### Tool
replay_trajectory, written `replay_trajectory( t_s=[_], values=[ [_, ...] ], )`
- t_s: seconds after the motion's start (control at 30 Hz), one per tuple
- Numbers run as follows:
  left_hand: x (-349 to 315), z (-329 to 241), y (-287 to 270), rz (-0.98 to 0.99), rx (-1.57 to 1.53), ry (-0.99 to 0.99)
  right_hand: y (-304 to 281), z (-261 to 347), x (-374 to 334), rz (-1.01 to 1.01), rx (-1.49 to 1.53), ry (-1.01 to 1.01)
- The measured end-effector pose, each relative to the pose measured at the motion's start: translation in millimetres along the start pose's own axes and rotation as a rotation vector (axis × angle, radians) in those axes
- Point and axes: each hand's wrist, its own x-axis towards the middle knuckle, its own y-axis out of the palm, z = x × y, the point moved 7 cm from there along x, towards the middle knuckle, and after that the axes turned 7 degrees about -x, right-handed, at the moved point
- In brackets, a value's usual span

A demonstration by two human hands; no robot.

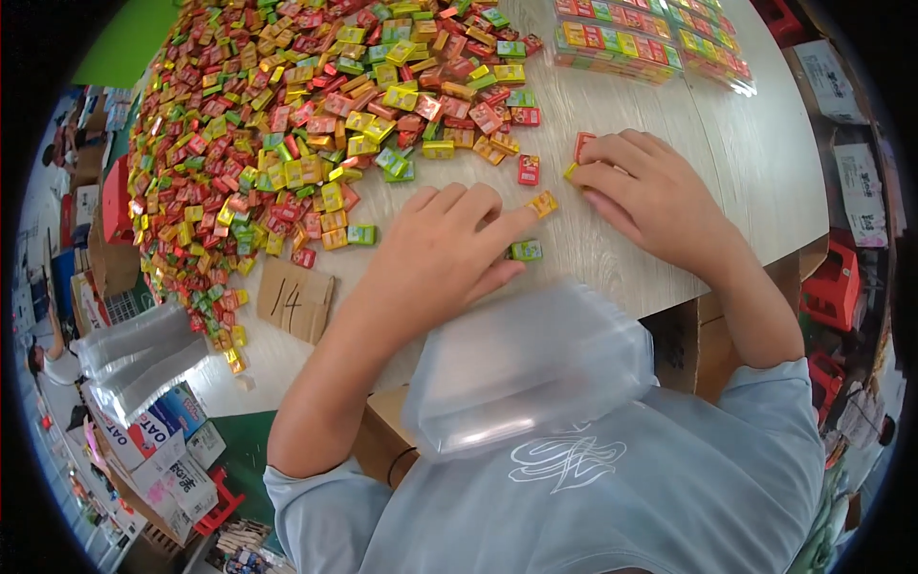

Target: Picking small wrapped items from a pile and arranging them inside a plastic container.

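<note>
My left hand (435, 253) rests on the table with its index finger stretched to an orange-yellow wrapped candy (542, 204). The thumb is apart from that finger, and a green wrapped candy (526, 251) lies just beyond its tip. Opposite, my right hand (660, 196) has its fingers bent down over the tabletop. A yellow wrapped candy (571, 172) peeks out at its fingertips, mostly covered by them. Beside those fingers is a red wrapped candy (583, 143), partly hidden. Between the hands, a little farther off, lies another red candy (528, 170).
A large heap of wrapped candies (287, 124) spreads over the left of the table (746, 182). Clear packs of candies in rows (617, 43) stand at the far right. Clear plastic bags (535, 373) lie near my chest, more bags (143, 359) at the left edge, beyond a cardboard piece (295, 298).
</note>
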Motion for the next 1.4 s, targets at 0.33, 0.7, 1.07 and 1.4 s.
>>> replay_trajectory(
  t_s=[0.33,0.7,1.07,1.4],
  values=[
    [2,7,0,-0.030,-0.021,0.013,7,11,8,0.032,-0.010,-0.065],
    [-6,12,-7,-0.098,-0.025,-0.052,18,37,15,0.109,0.280,-0.103],
    [-13,15,-14,-0.122,-0.156,-0.099,19,28,23,-0.062,0.183,-0.036],
    [-3,20,-16,-0.227,0.156,-0.101,8,28,12,-0.035,-0.088,-0.159]
  ],
)
